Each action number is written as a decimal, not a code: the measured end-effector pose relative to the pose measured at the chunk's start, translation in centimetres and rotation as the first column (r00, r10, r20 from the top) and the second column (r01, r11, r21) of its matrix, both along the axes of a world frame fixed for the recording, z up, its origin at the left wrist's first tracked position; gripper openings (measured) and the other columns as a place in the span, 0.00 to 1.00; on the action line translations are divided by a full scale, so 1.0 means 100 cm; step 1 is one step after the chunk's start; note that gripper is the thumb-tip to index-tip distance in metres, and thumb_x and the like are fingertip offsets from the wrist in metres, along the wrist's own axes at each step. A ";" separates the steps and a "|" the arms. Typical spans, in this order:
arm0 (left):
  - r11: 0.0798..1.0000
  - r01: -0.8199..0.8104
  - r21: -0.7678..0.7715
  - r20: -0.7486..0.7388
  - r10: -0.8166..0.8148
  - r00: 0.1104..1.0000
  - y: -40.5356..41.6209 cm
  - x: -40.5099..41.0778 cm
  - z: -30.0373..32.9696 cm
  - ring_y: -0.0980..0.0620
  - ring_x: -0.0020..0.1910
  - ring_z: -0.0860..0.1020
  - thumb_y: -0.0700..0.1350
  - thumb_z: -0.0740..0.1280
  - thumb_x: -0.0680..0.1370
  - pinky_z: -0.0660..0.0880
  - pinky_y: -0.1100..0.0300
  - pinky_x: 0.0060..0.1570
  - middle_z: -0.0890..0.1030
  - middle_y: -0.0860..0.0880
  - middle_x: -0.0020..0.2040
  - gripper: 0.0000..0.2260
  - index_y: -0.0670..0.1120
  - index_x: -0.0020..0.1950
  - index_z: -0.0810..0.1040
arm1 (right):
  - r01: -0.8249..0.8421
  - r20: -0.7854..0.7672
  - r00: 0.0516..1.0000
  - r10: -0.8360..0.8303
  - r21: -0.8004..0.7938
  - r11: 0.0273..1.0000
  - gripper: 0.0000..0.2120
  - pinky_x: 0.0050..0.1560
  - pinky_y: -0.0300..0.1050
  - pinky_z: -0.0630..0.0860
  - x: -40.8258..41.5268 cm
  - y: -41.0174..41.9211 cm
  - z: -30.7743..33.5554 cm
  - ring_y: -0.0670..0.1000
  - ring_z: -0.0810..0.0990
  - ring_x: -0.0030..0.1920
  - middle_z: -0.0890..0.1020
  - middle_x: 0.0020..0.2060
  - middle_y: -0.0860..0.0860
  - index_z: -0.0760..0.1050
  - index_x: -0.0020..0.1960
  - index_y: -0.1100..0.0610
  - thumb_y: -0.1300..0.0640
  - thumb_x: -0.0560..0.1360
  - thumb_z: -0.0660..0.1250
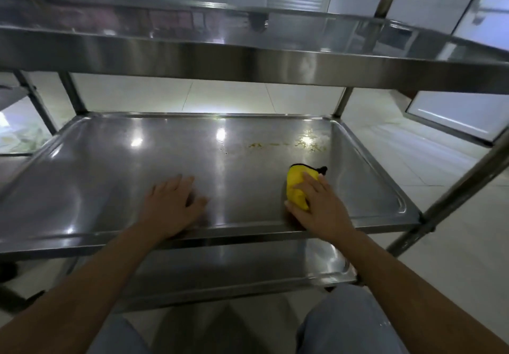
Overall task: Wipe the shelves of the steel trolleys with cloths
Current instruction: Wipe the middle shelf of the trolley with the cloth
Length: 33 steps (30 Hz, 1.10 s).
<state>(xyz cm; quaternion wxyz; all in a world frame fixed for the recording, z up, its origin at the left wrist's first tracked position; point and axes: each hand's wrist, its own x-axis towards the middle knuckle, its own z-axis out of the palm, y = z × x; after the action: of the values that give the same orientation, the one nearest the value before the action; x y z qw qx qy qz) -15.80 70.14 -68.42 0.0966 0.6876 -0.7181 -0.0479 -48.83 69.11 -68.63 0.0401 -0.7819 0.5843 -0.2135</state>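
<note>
A steel trolley stands in front of me, and its middle shelf (110,166) fills the view. My right hand (319,205) presses a yellow cloth (296,188) with a black edge flat on the shelf, near the front right. My left hand (170,202) rests palm down on the shelf near the front edge, fingers spread, holding nothing. Yellowish dried stains (286,145) lie on the shelf beyond the cloth, toward the back right.
The top shelf (248,59) overhangs above and the bottom shelf (316,268) shows below. Trolley posts (451,196) rise at the right and back left. Another steel trolley (16,95) stands at the left. White floor tiles lie beyond. My knees are at the bottom.
</note>
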 end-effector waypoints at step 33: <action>0.978 -0.207 0.030 0.060 0.205 0.977 -0.010 -0.047 -0.008 0.42 0.75 0.54 0.73 0.44 0.72 0.52 0.35 0.70 0.56 0.45 0.77 0.39 0.50 0.75 0.58 | -0.339 -0.048 0.938 0.345 0.100 0.936 0.23 0.73 0.56 0.51 0.013 -0.061 0.002 0.55 0.46 0.77 0.57 0.77 0.46 0.66 0.72 0.45 0.47 0.78 0.62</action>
<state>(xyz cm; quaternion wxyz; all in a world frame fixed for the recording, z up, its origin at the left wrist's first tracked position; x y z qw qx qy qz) -20.46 69.12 -69.21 0.0681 0.7608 -0.6446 -0.0312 -47.54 63.06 -68.47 0.0931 -0.8754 0.4496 -0.1512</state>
